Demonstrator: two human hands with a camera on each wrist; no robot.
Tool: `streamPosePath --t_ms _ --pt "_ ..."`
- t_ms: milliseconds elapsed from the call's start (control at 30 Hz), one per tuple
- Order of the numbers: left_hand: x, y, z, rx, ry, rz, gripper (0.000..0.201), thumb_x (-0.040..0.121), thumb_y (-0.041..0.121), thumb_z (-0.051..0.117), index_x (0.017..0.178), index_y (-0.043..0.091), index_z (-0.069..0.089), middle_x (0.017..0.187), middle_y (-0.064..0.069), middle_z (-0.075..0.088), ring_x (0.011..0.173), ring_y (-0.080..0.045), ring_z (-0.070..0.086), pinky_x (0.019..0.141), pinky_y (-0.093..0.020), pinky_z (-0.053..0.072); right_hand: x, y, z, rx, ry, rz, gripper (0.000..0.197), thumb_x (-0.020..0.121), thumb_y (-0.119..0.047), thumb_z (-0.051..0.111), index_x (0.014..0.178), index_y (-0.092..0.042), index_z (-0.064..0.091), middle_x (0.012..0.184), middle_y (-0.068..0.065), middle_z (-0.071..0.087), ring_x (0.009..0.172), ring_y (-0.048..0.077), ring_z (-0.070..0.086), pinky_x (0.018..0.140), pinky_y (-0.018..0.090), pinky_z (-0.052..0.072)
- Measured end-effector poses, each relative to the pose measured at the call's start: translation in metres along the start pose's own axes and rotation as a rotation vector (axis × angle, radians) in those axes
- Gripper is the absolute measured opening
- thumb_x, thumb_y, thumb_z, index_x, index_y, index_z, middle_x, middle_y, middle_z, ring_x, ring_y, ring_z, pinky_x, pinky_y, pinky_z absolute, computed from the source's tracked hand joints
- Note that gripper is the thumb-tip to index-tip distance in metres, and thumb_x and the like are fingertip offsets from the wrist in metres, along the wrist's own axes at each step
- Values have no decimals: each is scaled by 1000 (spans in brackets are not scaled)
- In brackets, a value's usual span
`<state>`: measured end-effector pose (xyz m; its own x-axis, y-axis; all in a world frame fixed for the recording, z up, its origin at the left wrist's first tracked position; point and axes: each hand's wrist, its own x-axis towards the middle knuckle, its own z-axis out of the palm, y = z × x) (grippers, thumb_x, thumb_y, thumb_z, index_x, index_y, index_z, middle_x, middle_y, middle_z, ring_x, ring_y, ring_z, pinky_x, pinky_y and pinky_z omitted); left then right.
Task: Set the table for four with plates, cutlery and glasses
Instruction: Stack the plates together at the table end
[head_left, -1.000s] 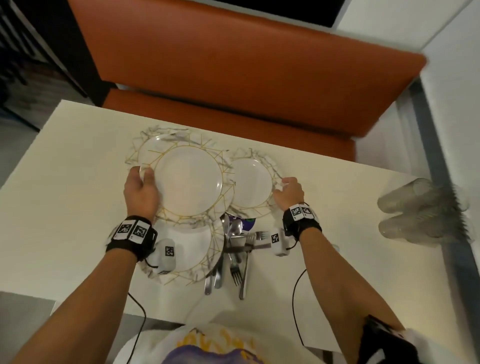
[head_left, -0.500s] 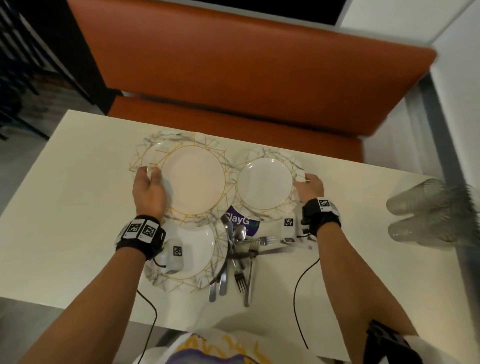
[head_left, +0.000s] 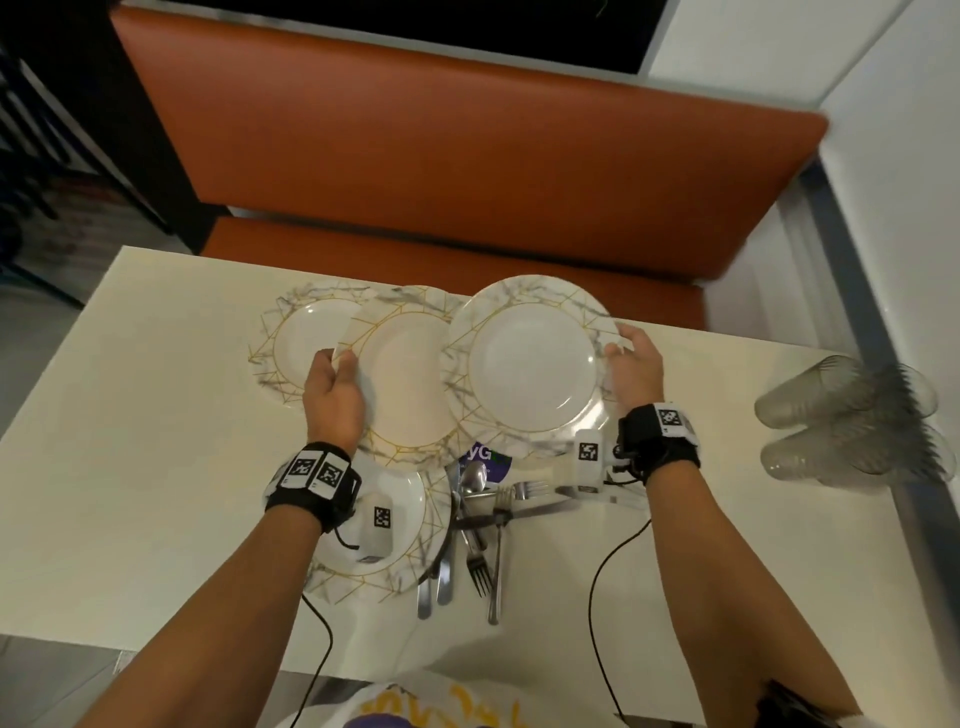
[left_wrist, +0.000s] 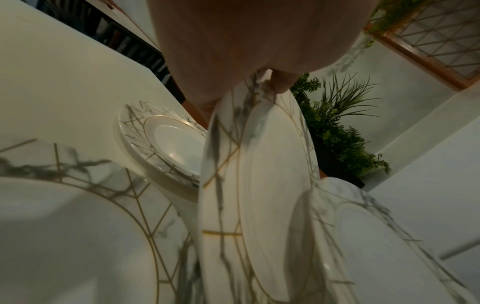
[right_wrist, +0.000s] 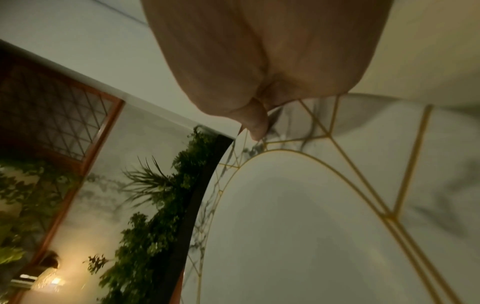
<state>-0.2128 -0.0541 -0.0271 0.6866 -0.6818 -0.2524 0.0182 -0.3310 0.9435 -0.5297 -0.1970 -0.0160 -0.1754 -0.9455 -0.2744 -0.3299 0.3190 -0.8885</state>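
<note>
Lifted since half a second ago, two marbled plates are now held above the counter (head_left: 130, 415) at frame centre: the middle plate (head_left: 410, 384) is pinched at its left rim by the left hand (head_left: 332, 400), the right plate (head_left: 530, 364) is gripped at its right rim by the right hand (head_left: 634, 369), fingers curled round each edge. A third plate (head_left: 296, 343) is left lying at upper left and a fourth (head_left: 400, 525) below beside the cutlery (head_left: 467, 525), with the glasses (head_left: 841, 415) at far right, so place-setting is judged barely begun. Only "yG" can be read on a purple label (head_left: 485, 457) under the right plate.
</note>
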Motion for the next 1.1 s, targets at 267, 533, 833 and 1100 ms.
streamPosePath --t_ms 267,533,833,1100 --pt "-8 2 9 -106 -69 -243 53 90 51 71 132 26 52 120 -3 64 116 -33 61 100 -51 50 -37 12 68 -120 -149 29 32 101 -15 44 131 -18 53 115 4 64 81 11 61 62 26 49" --pt "-1 -17 0 -7 -116 -221 57 88 27 79 128 36 40 110 -26 59 61 -13 49 61 -28 48 -45 2 83 -208 -314 -57 41 103 -28 47 143 -30 42 122 3 63 82 7 59 62 18 43" --pt "-4 -13 -22 -289 -14 -311 82 65 51 94 133 23 57 126 -2 71 118 -24 67 107 -50 50 -40 -11 114 -73 -405 -22 46 93 -28 61 138 -26 53 131 -4 62 118 18 61 102 41 52" --pt "8 -24 -76 -404 208 -373 100 83 47 84 162 33 24 163 -1 40 146 -26 40 117 -60 34 -91 -33 203 -22 -371 -16 50 99 -28 56 147 -26 44 143 -3 54 125 18 54 104 36 47"
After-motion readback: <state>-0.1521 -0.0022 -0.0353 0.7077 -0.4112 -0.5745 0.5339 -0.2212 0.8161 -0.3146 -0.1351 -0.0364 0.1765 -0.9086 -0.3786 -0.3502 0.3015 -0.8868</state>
